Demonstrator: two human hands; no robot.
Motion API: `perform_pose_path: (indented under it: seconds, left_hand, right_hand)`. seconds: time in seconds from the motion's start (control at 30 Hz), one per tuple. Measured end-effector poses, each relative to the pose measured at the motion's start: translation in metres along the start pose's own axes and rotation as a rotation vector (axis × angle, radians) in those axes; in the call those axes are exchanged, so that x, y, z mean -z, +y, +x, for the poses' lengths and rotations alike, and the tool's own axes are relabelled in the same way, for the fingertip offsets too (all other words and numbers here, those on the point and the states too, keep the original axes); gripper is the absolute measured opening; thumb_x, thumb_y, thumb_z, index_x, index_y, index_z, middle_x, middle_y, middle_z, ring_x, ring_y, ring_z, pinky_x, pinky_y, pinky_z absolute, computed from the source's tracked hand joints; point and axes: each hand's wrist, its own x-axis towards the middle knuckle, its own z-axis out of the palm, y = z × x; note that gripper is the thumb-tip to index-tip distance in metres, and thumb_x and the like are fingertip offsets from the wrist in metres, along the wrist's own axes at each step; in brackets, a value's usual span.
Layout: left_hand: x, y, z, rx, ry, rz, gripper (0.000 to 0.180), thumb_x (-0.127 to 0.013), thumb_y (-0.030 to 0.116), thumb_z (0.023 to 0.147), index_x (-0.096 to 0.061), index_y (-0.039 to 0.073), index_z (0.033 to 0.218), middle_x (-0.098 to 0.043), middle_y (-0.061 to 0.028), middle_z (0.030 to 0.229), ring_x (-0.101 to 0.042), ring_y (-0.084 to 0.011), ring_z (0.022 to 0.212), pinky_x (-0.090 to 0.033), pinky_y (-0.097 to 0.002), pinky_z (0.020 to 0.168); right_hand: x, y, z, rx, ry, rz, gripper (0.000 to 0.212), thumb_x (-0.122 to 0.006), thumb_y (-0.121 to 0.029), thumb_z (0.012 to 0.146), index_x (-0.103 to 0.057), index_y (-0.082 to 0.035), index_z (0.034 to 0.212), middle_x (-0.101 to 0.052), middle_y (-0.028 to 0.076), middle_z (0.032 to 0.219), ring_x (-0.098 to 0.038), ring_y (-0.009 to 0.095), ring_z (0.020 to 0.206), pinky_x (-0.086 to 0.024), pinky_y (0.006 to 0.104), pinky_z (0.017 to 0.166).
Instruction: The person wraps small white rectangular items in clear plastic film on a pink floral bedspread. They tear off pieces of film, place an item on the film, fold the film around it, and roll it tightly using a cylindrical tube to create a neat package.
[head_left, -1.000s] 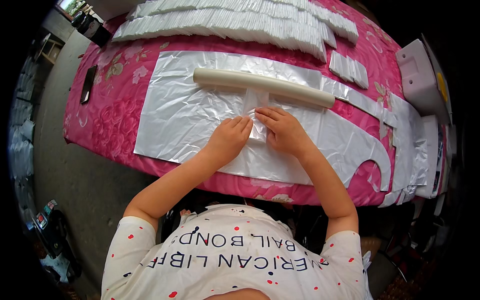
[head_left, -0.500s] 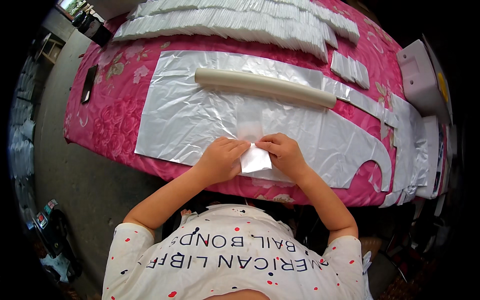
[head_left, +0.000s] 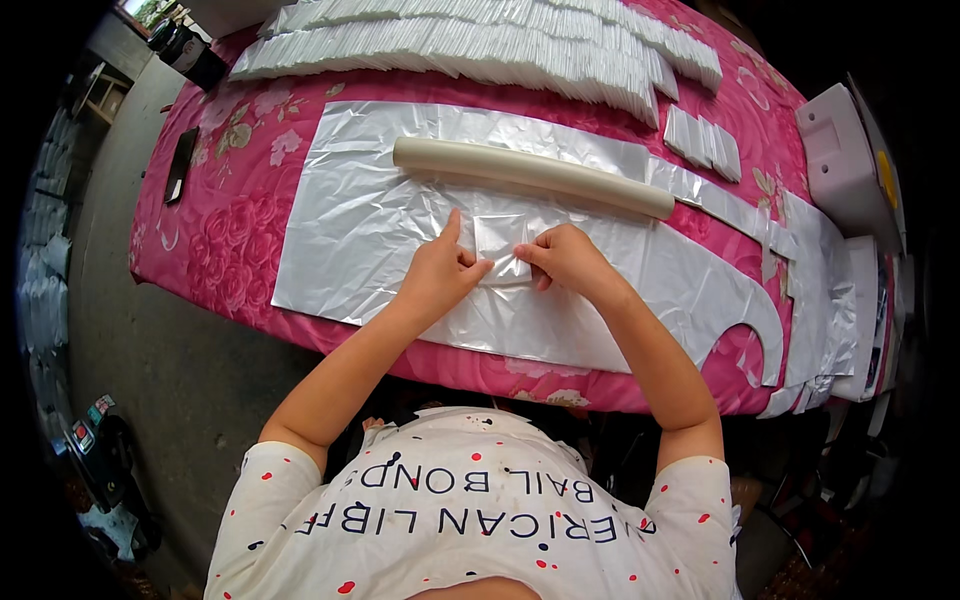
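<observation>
A small square folded plastic packet (head_left: 500,242), clear and shiny, lies flat on a large silvery plastic sheet (head_left: 350,230). At its right edge my right hand (head_left: 572,262) pinches the packet between thumb and fingers. My left hand (head_left: 437,275) is at the packet's left side, with its index finger stretched forward and its thumb tip touching the lower left corner. Beyond the packet, a long pale beige tube (head_left: 530,178) rests across the sheet.
Long rows of stacked white packets (head_left: 450,60) line the table's far side. A smaller stack (head_left: 702,143) sits nearer. A phone (head_left: 181,165) and dark jar (head_left: 187,55) are at left; a white box (head_left: 850,150) stands right. Pink floral cloth (head_left: 235,240) covers the table.
The packet was lifted and being folded; now it is a flat square farther forward on the sheet. Both hands moved forward and apart, and the left index finger has straightened.
</observation>
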Motion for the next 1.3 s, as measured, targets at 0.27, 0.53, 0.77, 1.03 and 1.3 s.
perform_pose_path:
  seconds: [0.27,0.53,0.77,1.03,1.3]
  left_hand:
    - [-0.014,-0.009,-0.01,-0.695,0.204,0.497,0.078,-0.068,0.015,0.075,-0.025,-0.007,0.137,-0.041,-0.0225,0.13,-0.044,-0.0319,0.116,-0.04,-0.0367,0.093]
    - [-0.044,-0.012,0.008,-0.539,0.136,0.696,0.098,-0.06,0.051,0.075,-0.015,-0.009,0.138,-0.023,-0.0239,0.143,-0.019,-0.0333,0.136,-0.009,-0.0489,0.11]
    - [-0.046,-0.011,0.01,-0.466,0.048,0.735,0.108,-0.058,0.059,0.072,-0.008,-0.009,0.14,-0.012,-0.023,0.147,-0.008,-0.0315,0.139,0.0,-0.049,0.11]
    - [-0.023,-0.018,-0.011,-0.567,0.181,0.322,0.091,-0.062,0.039,0.078,-0.01,0.0,0.142,-0.012,-0.0249,0.146,-0.011,-0.036,0.136,-0.007,-0.0476,0.11]
    - [0.011,-0.062,-0.124,0.354,-0.239,-0.673,0.025,-0.048,0.015,0.093,-0.059,-0.005,0.104,-0.064,-0.0137,0.099,-0.063,-0.018,0.088,-0.051,-0.0264,0.075]
  right_hand:
    - [0.006,-0.004,0.007,-0.095,-0.047,0.033,0.035,-0.062,-0.028,0.084,-0.061,-0.002,0.061,-0.059,0.004,0.056,-0.058,0.011,0.049,-0.038,0.0229,0.043]
    - [0.003,-0.004,0.006,-0.079,-0.038,0.074,0.036,-0.061,-0.028,0.084,-0.059,-0.003,0.058,-0.058,0.004,0.055,-0.056,0.009,0.049,-0.038,0.0224,0.043]
    - [-0.016,0.003,-0.017,0.061,0.222,-0.032,0.023,-0.069,-0.02,0.068,-0.061,0.001,0.072,-0.063,0.013,0.063,-0.063,0.022,0.056,-0.049,0.0336,0.054]
    - [-0.03,-0.008,-0.034,0.466,0.496,-0.581,0.021,-0.068,-0.014,0.071,-0.059,-0.002,0.086,-0.062,0.014,0.089,-0.061,0.03,0.079,-0.049,0.0379,0.069]
    - [-0.087,0.002,0.019,0.711,0.396,-0.655,0.058,-0.049,-0.037,0.088,-0.038,-0.001,0.132,-0.027,0.022,0.142,-0.022,0.035,0.133,-0.017,0.0445,0.108]
